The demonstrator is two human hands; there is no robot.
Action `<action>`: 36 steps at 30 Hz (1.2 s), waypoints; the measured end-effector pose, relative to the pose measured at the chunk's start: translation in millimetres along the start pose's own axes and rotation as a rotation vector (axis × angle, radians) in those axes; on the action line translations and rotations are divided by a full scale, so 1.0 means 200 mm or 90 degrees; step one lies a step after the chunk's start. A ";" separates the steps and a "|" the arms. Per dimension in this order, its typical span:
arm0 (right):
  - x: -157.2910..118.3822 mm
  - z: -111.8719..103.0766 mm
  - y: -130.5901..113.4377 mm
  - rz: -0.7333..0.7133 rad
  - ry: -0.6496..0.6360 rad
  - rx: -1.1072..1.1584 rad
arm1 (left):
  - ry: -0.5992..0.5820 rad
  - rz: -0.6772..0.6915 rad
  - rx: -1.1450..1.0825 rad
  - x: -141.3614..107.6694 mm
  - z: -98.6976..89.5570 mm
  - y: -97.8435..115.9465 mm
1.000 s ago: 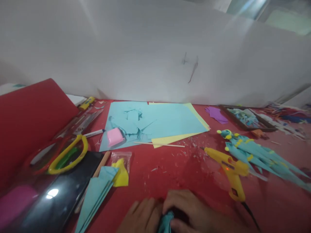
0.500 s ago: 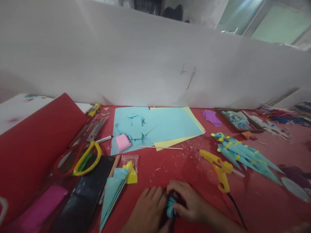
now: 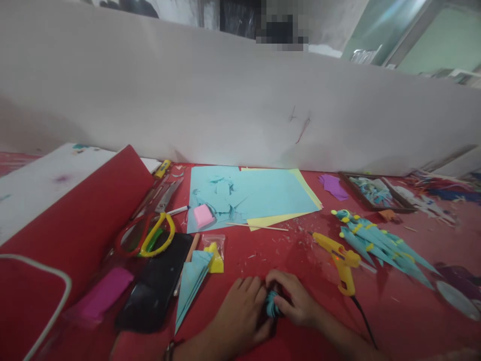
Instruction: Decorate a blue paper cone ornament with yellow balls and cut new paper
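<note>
Low in the middle of the head view, a small rolled piece of blue paper point(image 3: 272, 304) is gripped between both hands. My left hand point(image 3: 244, 306) is closed against its left side, its fingertips partly hidden. The curled fingers and thumb of my right hand point(image 3: 295, 301) pinch it from the right. A stack of folded blue paper cones point(image 3: 192, 286) lies left of my left hand. To the right of my hands a yellow glue gun point(image 3: 343, 260) rests on its side, beside several blue paper cones with yellow trim point(image 3: 383, 243).
Blue sheets point(image 3: 263, 193) bear a pink block point(image 3: 203, 216) and a cut hole. Scissors point(image 3: 158, 234), a black phone-like slab point(image 3: 156, 286) and a magenta pack point(image 3: 107, 296) lie left. A tray of scraps point(image 3: 376, 193) sits back right. A white partition point(image 3: 225, 105) stands behind.
The view has shifted left, so most items appear farther right. Both hands keep hold of the blue roll, with little change in their grip.
</note>
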State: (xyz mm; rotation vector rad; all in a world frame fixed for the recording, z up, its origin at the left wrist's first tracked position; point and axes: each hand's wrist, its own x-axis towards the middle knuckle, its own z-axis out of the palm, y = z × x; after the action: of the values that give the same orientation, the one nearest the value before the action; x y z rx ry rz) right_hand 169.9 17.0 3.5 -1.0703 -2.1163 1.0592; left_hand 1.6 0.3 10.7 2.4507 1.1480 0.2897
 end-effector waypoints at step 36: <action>0.11 0.01 -0.03 -0.029 0.180 -0.022 | 0.195 -0.243 0.251 -0.27 -0.46 -0.36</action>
State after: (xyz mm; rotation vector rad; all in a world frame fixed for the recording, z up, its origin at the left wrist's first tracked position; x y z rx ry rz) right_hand 154.2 32.6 10.4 -1.1104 -1.9285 0.8003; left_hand -114.5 26.8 59.9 2.4895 1.9338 0.3571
